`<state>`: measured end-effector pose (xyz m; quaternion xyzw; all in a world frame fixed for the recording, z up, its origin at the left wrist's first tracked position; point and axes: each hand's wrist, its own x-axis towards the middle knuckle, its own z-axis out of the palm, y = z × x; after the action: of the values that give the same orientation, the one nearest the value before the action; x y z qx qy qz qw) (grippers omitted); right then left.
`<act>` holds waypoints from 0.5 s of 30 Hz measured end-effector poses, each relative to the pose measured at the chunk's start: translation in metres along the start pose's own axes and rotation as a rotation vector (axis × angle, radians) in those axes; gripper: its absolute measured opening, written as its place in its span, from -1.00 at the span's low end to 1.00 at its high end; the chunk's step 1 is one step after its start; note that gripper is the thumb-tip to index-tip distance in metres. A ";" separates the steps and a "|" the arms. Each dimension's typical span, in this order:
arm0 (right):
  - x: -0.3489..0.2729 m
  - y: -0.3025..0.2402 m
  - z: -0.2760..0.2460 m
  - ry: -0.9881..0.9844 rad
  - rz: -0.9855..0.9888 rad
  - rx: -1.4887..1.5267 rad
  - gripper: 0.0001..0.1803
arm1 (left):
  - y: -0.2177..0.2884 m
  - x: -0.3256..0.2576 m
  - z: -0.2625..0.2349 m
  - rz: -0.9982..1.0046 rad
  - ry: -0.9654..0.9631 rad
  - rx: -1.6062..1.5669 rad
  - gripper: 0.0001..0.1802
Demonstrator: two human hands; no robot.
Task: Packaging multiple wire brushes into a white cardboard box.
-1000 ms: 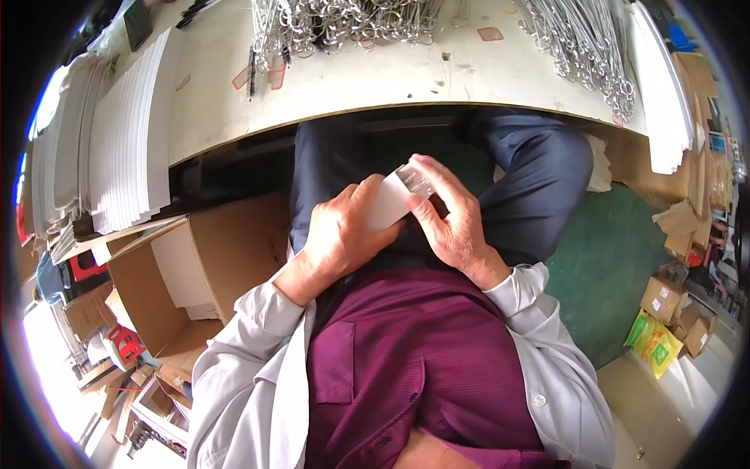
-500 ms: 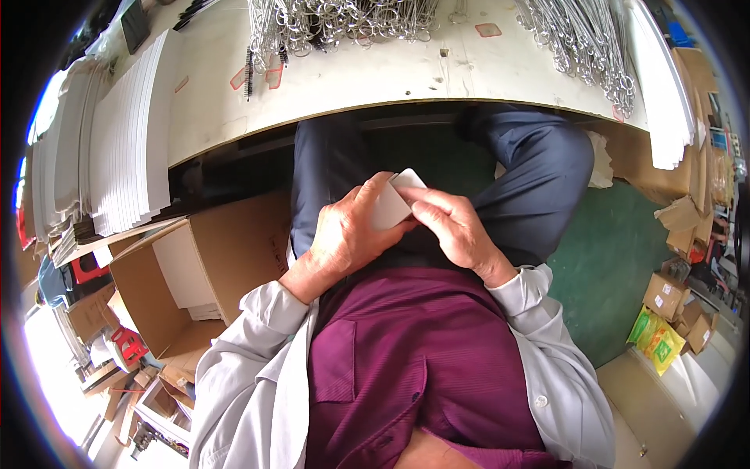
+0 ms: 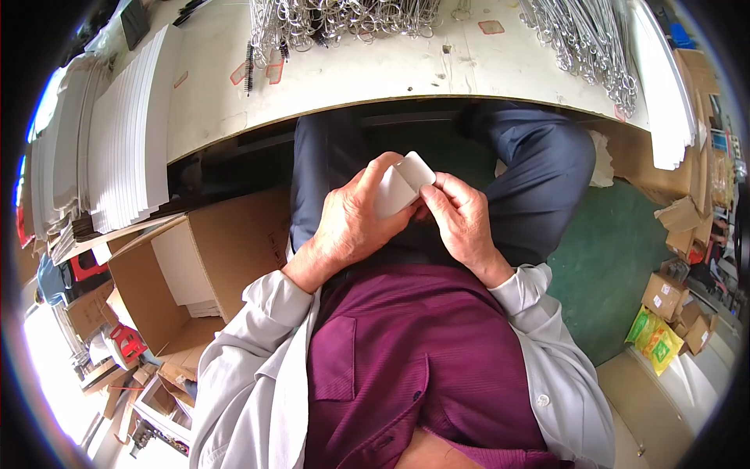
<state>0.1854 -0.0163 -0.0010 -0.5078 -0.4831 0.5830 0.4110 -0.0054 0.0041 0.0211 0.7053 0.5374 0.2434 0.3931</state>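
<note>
A small white cardboard box (image 3: 395, 192), its end flap (image 3: 416, 170) standing up and away from the body, is held over my lap. My left hand (image 3: 350, 219) is closed round the box, with the thumb along its upper side and the fingers beneath. At the flap's right edge, my right hand (image 3: 465, 223) has its thumb and index finger pinched on the box. The lower end of the box and the fingers under it are hidden. Whether anything is inside the box cannot be seen.
On the table (image 3: 344, 82) ahead lie a pile of looped wire brushes (image 3: 344, 19) and another wire bundle (image 3: 586, 55). White folded cartons (image 3: 129, 141) stand at the left, more white card (image 3: 668, 94) at the right. An open brown box (image 3: 199, 270) sits beside my left leg.
The end flap has swung up and shows more widely. My right fingers have shifted from across the box to its right edge, and both hands rose slightly.
</note>
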 end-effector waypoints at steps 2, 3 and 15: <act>0.003 0.004 -0.006 -0.013 0.057 0.009 -0.75 | 0.000 0.002 0.001 -0.008 -0.004 -0.004 -0.34; 0.003 0.005 -0.008 -0.026 0.114 0.018 -0.75 | -0.001 0.002 0.003 0.017 -0.007 0.011 -0.36; 0.010 -0.001 0.008 0.084 -0.454 -0.460 -0.68 | -0.007 -0.001 0.010 -0.039 0.007 0.034 -0.32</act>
<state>0.1759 -0.0079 -0.0017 -0.4901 -0.6857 0.3307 0.4246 -0.0017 0.0015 0.0098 0.7005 0.5565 0.2287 0.3839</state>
